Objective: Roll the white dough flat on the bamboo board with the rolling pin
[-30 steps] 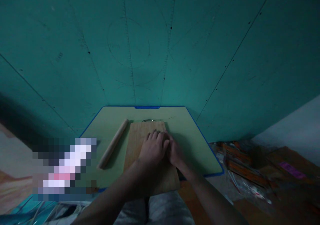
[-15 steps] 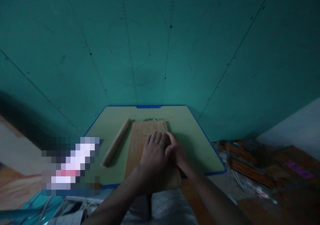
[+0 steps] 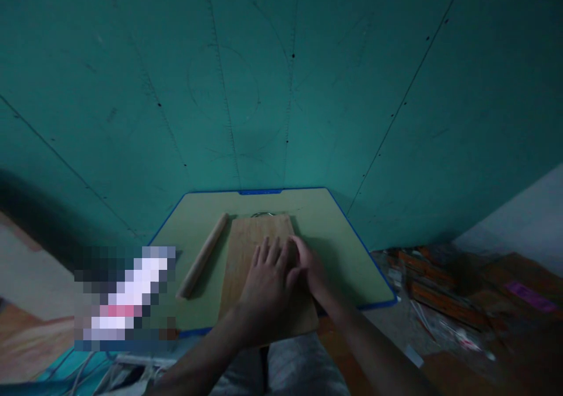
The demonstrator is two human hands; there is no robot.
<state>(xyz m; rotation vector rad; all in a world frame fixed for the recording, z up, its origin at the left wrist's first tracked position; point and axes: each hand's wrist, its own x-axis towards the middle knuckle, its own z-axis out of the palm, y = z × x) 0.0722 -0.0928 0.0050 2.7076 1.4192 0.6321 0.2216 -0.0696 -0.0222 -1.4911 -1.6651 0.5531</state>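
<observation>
In my head-camera view, the left hand (image 3: pixel 264 281) extends palm down, fingers straight, over the wooden cutting board (image 3: pixel 240 249); the right hand (image 3: pixel 311 271) curls beside it, its grip unclear to me. The board lies on the blue-edged table (image 3: pixel 345 261), beside the rolling pin (image 3: pixel 203 256).

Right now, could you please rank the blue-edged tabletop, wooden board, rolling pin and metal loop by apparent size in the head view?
1. Blue-edged tabletop
2. Wooden board, partly covered
3. Rolling pin
4. Metal loop
</observation>
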